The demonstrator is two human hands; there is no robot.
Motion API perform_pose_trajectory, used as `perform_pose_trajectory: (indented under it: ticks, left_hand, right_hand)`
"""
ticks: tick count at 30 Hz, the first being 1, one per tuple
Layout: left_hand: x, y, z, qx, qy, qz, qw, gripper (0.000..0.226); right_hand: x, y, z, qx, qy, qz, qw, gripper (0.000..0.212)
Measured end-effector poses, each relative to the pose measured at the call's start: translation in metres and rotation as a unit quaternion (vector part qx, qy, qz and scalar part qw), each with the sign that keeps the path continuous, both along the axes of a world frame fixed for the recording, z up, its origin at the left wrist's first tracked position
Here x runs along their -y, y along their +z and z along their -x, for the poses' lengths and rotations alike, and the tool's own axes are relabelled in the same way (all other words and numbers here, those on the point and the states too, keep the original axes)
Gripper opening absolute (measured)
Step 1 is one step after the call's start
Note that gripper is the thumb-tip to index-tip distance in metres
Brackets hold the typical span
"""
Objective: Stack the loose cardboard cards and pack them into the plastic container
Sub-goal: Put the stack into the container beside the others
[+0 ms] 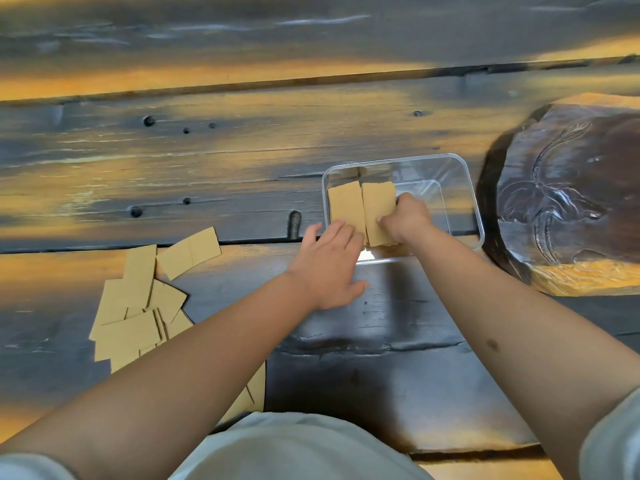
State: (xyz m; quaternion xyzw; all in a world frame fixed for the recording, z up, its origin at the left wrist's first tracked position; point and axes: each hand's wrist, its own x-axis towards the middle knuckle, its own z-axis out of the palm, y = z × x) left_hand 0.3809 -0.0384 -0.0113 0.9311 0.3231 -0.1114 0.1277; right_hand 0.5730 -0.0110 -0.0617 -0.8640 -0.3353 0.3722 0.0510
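Observation:
A clear plastic container (460,188) sits on the dark wooden table, right of centre. Two piles of tan cardboard cards lie side by side in its left half: a left pile (344,206) and a right pile (377,206). My right hand (407,218) is inside the container, fingers closed on the right pile. My left hand (329,265) rests at the container's near-left corner, fingers spread and touching the left pile's near end. Several loose cards (138,306) lie scattered on the table to the left, some hidden under my left forearm.
A carved dark wooden slab (568,202) stands just right of the container. The table (207,161) is rough planks with gaps and knot holes. My light-coloured clothing shows at the bottom edge.

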Motion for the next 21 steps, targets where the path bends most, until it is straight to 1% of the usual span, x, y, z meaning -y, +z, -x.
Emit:
perform_pose_trajectory:
  ticks: [6, 8, 11, 17, 21]
  left_hand:
    - [-0.02, -0.001, -0.03, -0.144, -0.039, -0.028, 0.988, 0.092]
    - [-0.022, -0.001, -0.036, -0.175, -0.036, -0.026, 0.984, 0.092]
    - [-0.022, -0.001, -0.04, -0.181, -0.029, -0.026, 0.983, 0.085]
    - [-0.021, 0.0, -0.036, -0.17, -0.028, -0.041, 0.984, 0.07]
    - [-0.02, 0.0, -0.035, -0.168, -0.029, -0.043, 0.984, 0.069]
  right_hand:
    - [0.0, -0.001, -0.008, -0.006, 0.01, -0.004, 1.0, 0.054]
    - [0.0, -0.002, -0.008, -0.005, 0.009, -0.009, 1.0, 0.051]
    - [0.0, -0.003, -0.006, -0.002, 0.021, -0.007, 1.0, 0.043]
    - [-0.001, -0.007, -0.004, 0.011, 0.057, 0.021, 0.998, 0.041]
    - [0.0, -0.006, -0.006, 0.01, 0.038, 0.016, 0.999, 0.043]
